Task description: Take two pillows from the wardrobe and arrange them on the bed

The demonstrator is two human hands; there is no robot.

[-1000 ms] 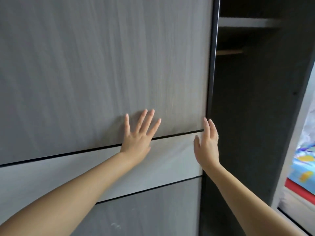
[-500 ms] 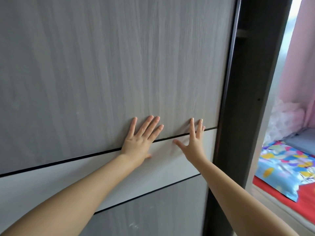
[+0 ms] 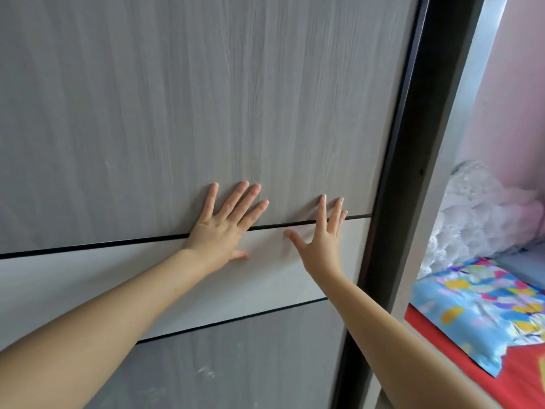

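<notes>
pressing flat on wardrobe door [image 3: 206,98] — left hand [image 3: 220,231], right hand [image 3: 322,240].

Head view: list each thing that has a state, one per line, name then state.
wardrobe door: slid across the opening, reaching the dark frame.
left hand: open, fingers spread, flat on the door, holding nothing.
right hand: open, fingers spread, flat on the door near its right edge, holding nothing.
pillow: lying on the red bed cover.
bed: only one corner in view.

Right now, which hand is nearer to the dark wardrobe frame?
Right. The right hand lies flat on the sliding door just beside the dark wardrobe frame; the left hand presses the door farther left.
</notes>
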